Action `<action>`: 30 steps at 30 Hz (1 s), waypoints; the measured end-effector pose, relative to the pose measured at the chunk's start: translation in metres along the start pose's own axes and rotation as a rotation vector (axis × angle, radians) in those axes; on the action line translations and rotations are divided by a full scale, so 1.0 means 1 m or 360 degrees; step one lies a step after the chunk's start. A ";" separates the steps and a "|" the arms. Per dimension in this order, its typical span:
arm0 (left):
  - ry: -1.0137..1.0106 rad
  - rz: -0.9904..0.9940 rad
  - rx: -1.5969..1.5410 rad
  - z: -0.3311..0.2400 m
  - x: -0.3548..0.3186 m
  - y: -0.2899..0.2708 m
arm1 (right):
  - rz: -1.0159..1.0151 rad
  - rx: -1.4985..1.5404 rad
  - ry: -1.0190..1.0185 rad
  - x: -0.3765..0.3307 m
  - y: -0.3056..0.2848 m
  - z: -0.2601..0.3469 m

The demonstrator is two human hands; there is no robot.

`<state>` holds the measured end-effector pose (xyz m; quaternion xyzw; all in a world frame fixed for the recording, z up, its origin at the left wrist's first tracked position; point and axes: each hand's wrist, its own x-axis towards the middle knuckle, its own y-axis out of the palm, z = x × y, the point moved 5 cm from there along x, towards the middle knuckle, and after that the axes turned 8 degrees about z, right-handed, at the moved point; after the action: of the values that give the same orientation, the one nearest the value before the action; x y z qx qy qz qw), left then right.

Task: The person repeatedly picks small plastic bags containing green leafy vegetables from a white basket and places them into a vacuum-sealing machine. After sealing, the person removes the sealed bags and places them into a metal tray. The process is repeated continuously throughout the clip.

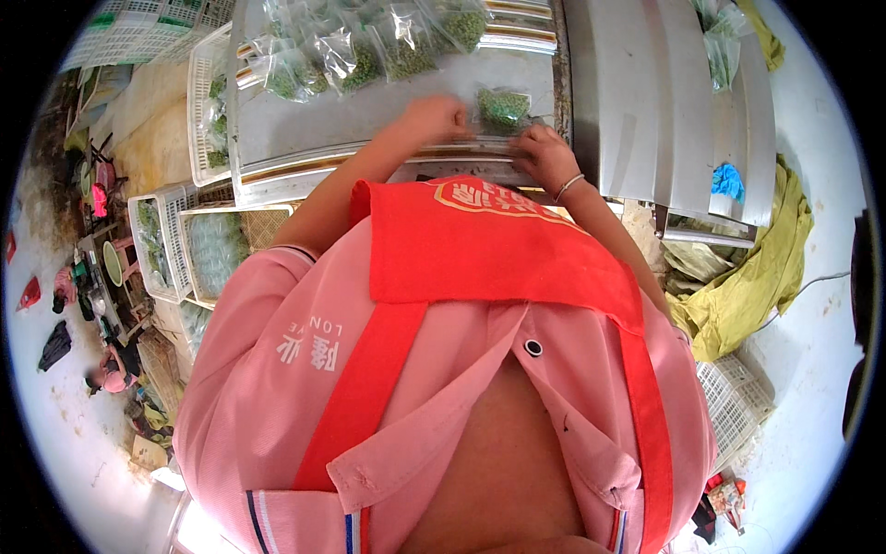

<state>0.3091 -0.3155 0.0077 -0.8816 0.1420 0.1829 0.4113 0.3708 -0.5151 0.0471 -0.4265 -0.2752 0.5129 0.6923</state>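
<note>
A small clear plastic bag of green produce (503,107) lies on a metal worktop (369,120) near its front edge. My left hand (434,118) rests on the metal just left of the bag, fingers curled toward the bag's open edge. My right hand (544,155), with a thin bracelet on the wrist, presses on the front edge right below the bag. Whether either hand pinches the bag's edge is hard to tell. Several more filled clear bags (369,46) lie in a pile at the back of the worktop.
A white plastic crate (205,102) stands left of the worktop, more crates (166,240) with green contents below it. A grey metal machine cover (646,102) sits to the right, with a blue cloth (727,180) and a yellow-green sheet (757,277). Another white crate (734,406) lies at lower right.
</note>
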 end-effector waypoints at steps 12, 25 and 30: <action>-0.0348 -0.0747 -0.1080 0.010 -0.012 -0.049 | 0.0518 0.0022 0.0343 -0.014 -0.033 -0.018; -0.0005 -0.1036 -0.0308 -0.014 -0.029 -0.077 | 0.0182 0.2686 0.0984 0.052 -0.003 -0.017; 0.0047 -0.0535 -0.1454 0.009 -0.066 -0.014 | 0.0478 0.2863 0.1161 0.064 0.064 -0.021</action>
<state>0.2543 -0.2928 0.0406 -0.9852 -0.0914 0.1452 0.0039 0.3784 -0.4541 -0.0227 0.0970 0.5059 0.4507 0.7291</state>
